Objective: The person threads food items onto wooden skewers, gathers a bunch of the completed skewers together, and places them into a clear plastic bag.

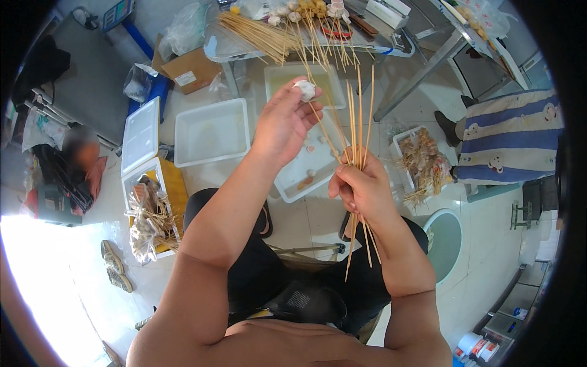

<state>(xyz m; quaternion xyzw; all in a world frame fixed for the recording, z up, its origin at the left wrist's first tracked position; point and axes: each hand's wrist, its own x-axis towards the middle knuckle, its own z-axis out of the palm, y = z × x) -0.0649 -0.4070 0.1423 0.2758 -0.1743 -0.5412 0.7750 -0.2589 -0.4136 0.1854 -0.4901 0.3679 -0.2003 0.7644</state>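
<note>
Between the thumb and fingers of my left hand (288, 126) is a small white food piece (305, 91), raised above the trays. My right hand (364, 181) grips a loose bundle of thin bamboo skewers (359, 114), their tops fanned out and their lower ends hanging below the fist. One slanted skewer (324, 130) runs from the right hand up to the white piece; whether it pierces the piece is hard to tell. Beneath both hands, a white plastic tray (286, 191) on the floor holds several small food pieces (305, 182).
Ahead stands a table (215, 48) bearing a skewer pile (259, 34), skewered food and red-handled scissors (337, 33). Two more trays (211, 133) (305, 69) lie on the floor. Bagged skewers fill a foam box (151, 215) at left and a crate (424, 158) at right, near a bucket (442, 245).
</note>
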